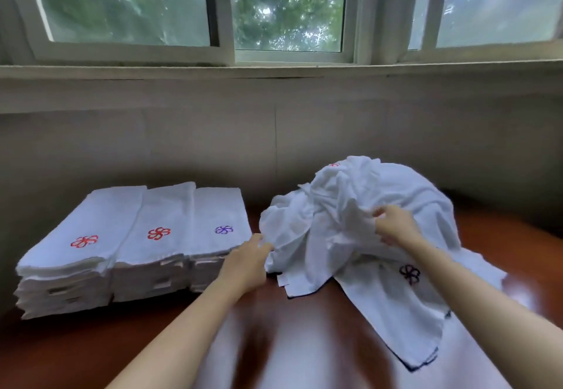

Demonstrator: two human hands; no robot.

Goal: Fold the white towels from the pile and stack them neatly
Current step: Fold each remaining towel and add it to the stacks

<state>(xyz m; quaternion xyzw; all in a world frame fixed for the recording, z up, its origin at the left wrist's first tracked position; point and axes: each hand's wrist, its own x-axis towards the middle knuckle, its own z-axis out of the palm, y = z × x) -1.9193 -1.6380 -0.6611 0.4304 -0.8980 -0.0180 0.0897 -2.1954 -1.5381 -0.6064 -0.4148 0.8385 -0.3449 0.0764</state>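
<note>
A glossy reddish-brown table (304, 321) stood against a plain grey wall (213, 132), under a wide window (286, 7) with pale frames and green leaves blurred behind the glass. A sill (182, 68) ran along the wall below the panes.

On the left of the table lay three stacks of folded towels (134, 236), side by side and touching (two topped with a red flower mark, the rightmost with a purple one). To the right, the pile of loose white towels (359, 205) rose in a crumpled heap close to the wall, with one towel (396, 306) spread flat toward the near edge, showing a dark flower mark.

The left hand (246, 263) reached to the left edge of the pile, its fingers curled on a fold of cloth there. The right hand (393, 227) pinched a bunch of cloth near the top of the heap, fingers bent round it. Both bare forearms stretched across the table.
</note>
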